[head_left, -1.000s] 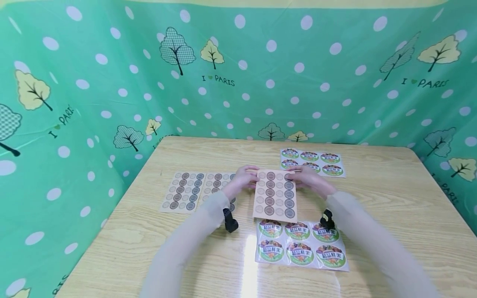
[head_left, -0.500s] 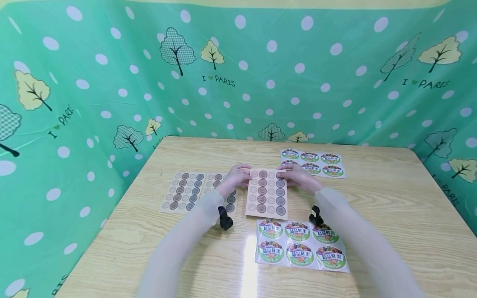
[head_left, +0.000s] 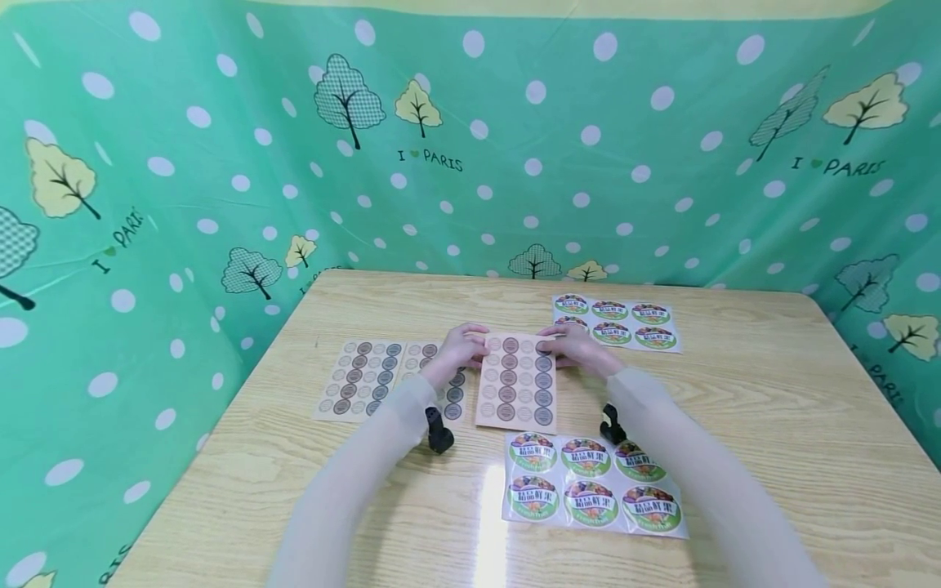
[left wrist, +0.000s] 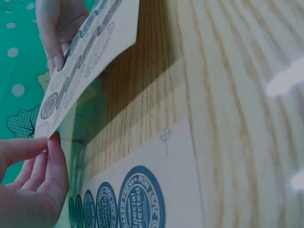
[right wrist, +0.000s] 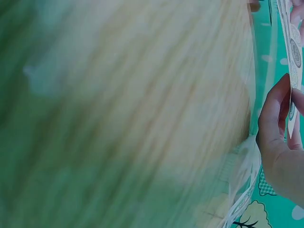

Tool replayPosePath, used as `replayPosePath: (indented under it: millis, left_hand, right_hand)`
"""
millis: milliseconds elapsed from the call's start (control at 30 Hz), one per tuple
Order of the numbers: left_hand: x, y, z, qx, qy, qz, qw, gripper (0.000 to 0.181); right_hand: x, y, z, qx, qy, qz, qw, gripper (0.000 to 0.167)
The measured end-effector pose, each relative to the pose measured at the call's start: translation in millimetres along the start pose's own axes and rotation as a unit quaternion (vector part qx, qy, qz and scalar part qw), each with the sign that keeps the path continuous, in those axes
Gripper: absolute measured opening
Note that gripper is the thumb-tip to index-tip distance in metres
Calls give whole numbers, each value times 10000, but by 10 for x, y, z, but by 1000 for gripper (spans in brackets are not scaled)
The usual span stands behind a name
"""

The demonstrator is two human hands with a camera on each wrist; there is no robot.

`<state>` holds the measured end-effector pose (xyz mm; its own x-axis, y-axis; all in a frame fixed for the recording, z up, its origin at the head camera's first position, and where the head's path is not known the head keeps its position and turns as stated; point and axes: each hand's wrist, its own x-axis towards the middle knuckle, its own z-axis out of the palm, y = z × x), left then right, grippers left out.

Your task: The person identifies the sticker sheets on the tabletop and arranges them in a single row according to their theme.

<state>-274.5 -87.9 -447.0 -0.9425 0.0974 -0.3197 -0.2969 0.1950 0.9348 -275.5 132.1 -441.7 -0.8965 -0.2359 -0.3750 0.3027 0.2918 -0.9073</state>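
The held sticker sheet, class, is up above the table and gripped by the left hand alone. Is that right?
Not alone: the head view shows the left hand and right hand both gripping the sticker sheet. It is above the table.

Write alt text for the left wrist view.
A left hand and a right hand hold a tan paper sheet printed with dark circles above a pale wood-grain table. A similar printed sheet lies below; teal white-dotted fabric hangs behind.

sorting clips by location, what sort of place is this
Probably an indoor tabletop workspace: a pale wood-grain table, a green white-dotted cloth-like backdrop, and a handheld rectangular beige paper sticker sheet.
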Motion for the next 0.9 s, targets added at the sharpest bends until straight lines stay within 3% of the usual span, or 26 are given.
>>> replayPosePath:
  millis: [567,900]
  left_hand:
    - [5,-39,-67,140,147,111,9997,40]
    - [-26,-36,-91,248,282,235,9990,38]
  right_hand:
    - [60,-4,88,-157,90,-19,9998,38]
    - [74,-52,167,-696,395,-71,9968,31]
